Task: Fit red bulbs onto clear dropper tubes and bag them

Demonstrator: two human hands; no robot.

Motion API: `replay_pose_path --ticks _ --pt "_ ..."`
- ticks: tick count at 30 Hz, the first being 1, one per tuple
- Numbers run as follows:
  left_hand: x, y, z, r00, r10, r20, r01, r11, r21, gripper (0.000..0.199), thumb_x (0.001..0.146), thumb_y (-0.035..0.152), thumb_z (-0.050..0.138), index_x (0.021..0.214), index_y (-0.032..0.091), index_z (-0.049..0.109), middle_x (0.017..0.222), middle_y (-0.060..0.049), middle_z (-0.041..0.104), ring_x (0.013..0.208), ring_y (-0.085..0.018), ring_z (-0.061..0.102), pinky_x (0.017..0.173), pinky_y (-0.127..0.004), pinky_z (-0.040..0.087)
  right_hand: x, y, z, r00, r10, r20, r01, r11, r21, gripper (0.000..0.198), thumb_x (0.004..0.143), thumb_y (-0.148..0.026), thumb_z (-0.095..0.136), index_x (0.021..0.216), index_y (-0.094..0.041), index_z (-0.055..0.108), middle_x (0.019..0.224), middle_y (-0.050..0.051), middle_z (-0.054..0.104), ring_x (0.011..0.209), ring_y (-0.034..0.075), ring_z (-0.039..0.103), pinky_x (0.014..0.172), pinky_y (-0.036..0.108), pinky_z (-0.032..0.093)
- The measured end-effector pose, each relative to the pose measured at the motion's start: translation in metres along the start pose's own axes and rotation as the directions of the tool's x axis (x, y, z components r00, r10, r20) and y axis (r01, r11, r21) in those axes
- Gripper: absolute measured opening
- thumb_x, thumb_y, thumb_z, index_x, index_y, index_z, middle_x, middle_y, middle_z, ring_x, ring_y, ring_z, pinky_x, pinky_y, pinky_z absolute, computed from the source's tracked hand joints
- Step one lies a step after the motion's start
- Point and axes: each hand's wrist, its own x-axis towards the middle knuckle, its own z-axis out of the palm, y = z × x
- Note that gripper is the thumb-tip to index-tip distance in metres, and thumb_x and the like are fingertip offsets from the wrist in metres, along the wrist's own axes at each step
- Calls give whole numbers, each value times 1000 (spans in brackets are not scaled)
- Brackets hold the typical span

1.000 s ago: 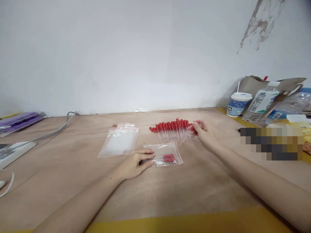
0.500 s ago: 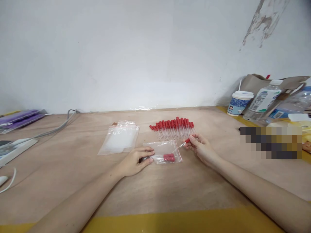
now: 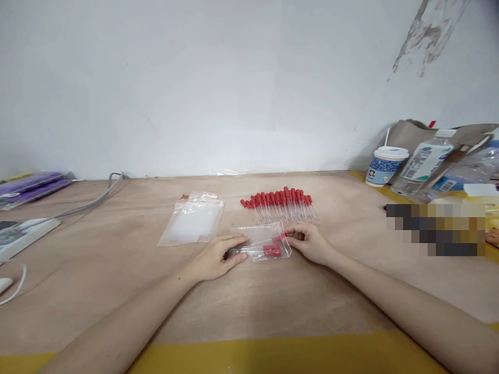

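Note:
A clear zip bag [image 3: 257, 236] lies in front of me with red-bulbed droppers inside, their bulbs near the right-hand mouth. My left hand [image 3: 218, 257] grips the bag's left end between thumb and fingers. At the mouth, my right hand [image 3: 310, 241] pinches the red bulb of one more dropper [image 3: 277, 238], whose glass tube reaches into the bag. Behind the bag, a row of red-bulbed droppers [image 3: 278, 200] lies side by side, tips toward me. Left of it rests a stack of empty clear zip bags [image 3: 193, 221].
At the right stand a blue paper cup [image 3: 385, 167] and a plastic bottle [image 3: 423, 163], with a grey-brown bag [image 3: 413, 132] behind. On the left are purple packets [image 3: 37, 188], a grey cable [image 3: 93, 201] and a white power strip [image 3: 31, 236]. A white wall rises behind the table.
My right hand has moved left to the bag's mouth, and the dropper in it has slid further into the bag. My left hand has stayed in place on the bag.

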Motion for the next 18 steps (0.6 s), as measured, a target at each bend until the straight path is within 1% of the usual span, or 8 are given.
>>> replay_pose_path --ticks 4,7,9,11,13,14,16,18 --pt "1 -1 1 1000 17 -9 -17 1000 -6 39 85 35 51 121 21 52 119 -7 58 112 -21 51 96 -38 41 0 -12 4 998 -42 38 44 998 -51 16 75 -27 56 79 -21 71 69 1 61 61 13 51 57 25 41" --pt "2 0 0 1000 19 -10 -19 1000 -12 38 84 35 52 120 22 53 119 -7 58 112 -22 50 96 -38 40 -1 -13 7 992 -71 101 63 995 74 20 79 -27 50 84 -20 69 76 2 65 69 15 57 64 27 45" --pt "2 0 0 1000 14 0 -14 1000 -9 37 85 35 51 120 22 54 121 -7 56 113 -22 50 96 -38 41 -1 -8 7 988 -63 144 36 983 182 23 80 -29 48 89 -19 67 84 3 67 77 17 60 69 28 46" --pt "2 1 0 1000 5 12 -5 1000 -4 37 85 35 50 119 22 55 123 -8 55 113 -22 50 95 -38 42 3 -2 2 994 -16 104 -3 983 182 24 78 -31 51 92 -18 66 85 4 68 76 17 61 68 29 47" --pt "2 0 0 1000 -3 17 3 1000 -5 37 85 35 49 119 22 55 123 -8 54 114 -22 50 95 -38 42 14 3 -6 999 3 -34 -2 1000 31 23 76 -30 53 89 -17 66 81 5 68 71 17 60 65 29 46" --pt "1 0 0 1000 -3 17 3 1000 -8 37 85 36 49 119 22 55 123 -8 54 114 -22 50 95 -38 42 22 4 -12 993 -20 -114 10 996 -88 21 75 -29 53 86 -17 66 79 5 67 69 17 58 64 29 45" --pt "1 -1 1 1000 1 11 -1 1000 -17 37 85 36 50 119 23 55 123 -8 55 114 -22 50 96 -39 42 43 6 -22 974 -95 -205 33 957 -287 19 76 -26 51 81 -18 67 77 4 66 70 17 57 68 30 43" --pt "1 -2 1 1000 6 6 -6 1000 -28 37 85 35 51 119 22 55 123 -8 55 113 -22 50 96 -39 42 67 6 -30 954 -158 -255 20 882 -471 20 77 -26 50 79 -18 69 75 6 65 76 19 55 75 33 40"
